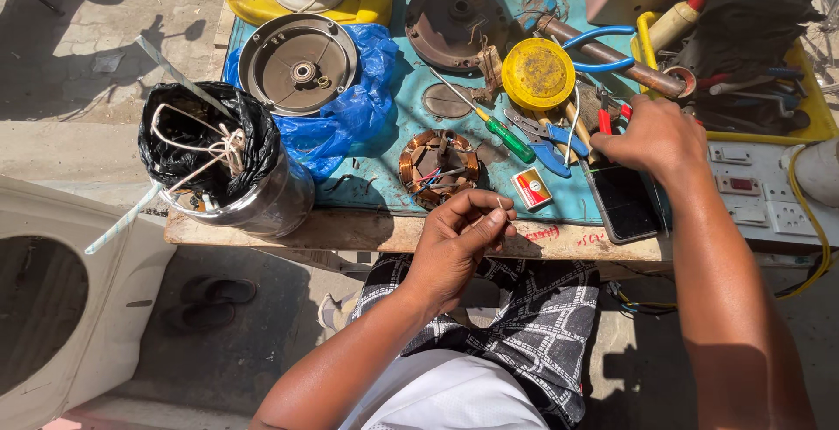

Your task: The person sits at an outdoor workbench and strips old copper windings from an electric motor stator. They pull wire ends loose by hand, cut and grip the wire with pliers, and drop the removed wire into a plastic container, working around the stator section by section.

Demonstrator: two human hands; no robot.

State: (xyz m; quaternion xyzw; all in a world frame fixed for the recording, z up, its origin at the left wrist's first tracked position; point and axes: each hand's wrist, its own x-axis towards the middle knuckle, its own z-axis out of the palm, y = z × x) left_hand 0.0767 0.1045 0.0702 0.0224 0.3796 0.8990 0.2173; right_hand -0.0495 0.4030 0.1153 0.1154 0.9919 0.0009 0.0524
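The left hand pinches a thin wire at the desk edge, just below the copper-wound stator. Right of the stator, the right hand closes over red-handled pliers. Between the hands lies a small red-and-white box; above it, a round yellow lid.
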